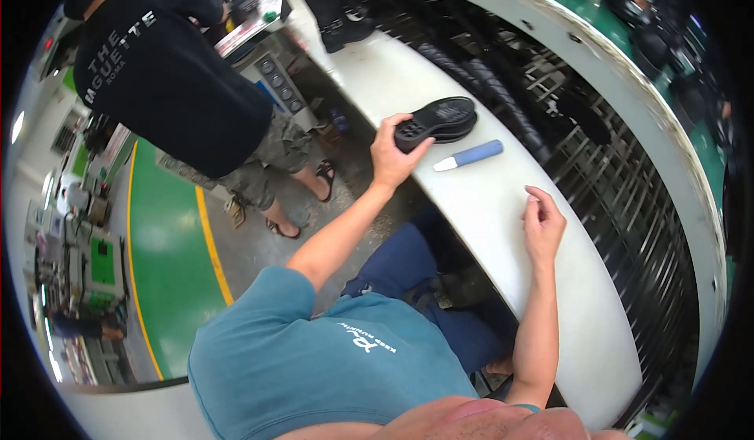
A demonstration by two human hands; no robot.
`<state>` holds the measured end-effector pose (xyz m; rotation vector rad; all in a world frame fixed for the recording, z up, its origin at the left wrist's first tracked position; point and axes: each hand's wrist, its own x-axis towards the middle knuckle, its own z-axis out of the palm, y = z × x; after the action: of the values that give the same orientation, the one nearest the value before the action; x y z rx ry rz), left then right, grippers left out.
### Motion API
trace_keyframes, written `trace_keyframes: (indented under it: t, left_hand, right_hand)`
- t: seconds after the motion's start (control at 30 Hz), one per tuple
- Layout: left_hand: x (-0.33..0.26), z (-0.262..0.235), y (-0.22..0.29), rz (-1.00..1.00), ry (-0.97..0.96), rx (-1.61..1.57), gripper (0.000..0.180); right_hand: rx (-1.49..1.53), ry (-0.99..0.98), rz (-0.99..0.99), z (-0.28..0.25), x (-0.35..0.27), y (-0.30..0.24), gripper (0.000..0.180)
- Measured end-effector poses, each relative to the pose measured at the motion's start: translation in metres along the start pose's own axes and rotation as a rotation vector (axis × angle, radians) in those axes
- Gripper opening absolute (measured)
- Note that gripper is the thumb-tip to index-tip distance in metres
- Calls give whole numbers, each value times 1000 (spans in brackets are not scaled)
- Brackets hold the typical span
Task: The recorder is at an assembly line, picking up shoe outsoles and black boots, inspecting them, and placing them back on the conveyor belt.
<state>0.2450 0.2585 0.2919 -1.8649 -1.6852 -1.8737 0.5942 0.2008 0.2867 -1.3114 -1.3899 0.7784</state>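
My left hand [393, 153] grips the near end of a black shoe sole [440, 120], thumb on one side and fingers on the other. The sole lies on a narrow white bench [487, 212]; a second sole seems to sit under it, though I cannot tell for sure. Just nearer to me lies a short tool with a blue handle [479, 153] and a pale flat blade, touched by neither hand. Farther right, my right hand [543, 224] is above the bench with its fingers loosely curled in, and nothing shows in it.
Black boots [338, 16] stand at the bench's far end. Beyond its right edge, dark metal racks [605, 165] run beside a curved white rail [628, 55]. A person in a black shirt [173, 71] stands at the left by a worktable [251, 24]. Green floor [173, 259] lies behind.
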Motion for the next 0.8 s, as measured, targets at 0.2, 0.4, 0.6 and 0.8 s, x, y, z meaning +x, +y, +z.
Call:
trace_keyframes:
  t: [0.2, 0.4, 0.6, 0.8]
  left_hand:
    - [-1, 4, -3, -5, 10, -17, 62]
    - [-3, 7, 1, 24, 8, -25, 63]
    - [-5, 11, 3, 26, 16, 0, 63]
    - [-7, 11, -17, -5, 10, -13, 64]
  right_hand:
    - [-81, 46, -62, 2, 0, -12, 20]
    - [-45, 25, -33, 2, 5, -8, 20]
    - [-87, 33, -45, -2, -1, -10, 20]
    - [-100, 39, -79, 5, 5, 3, 20]
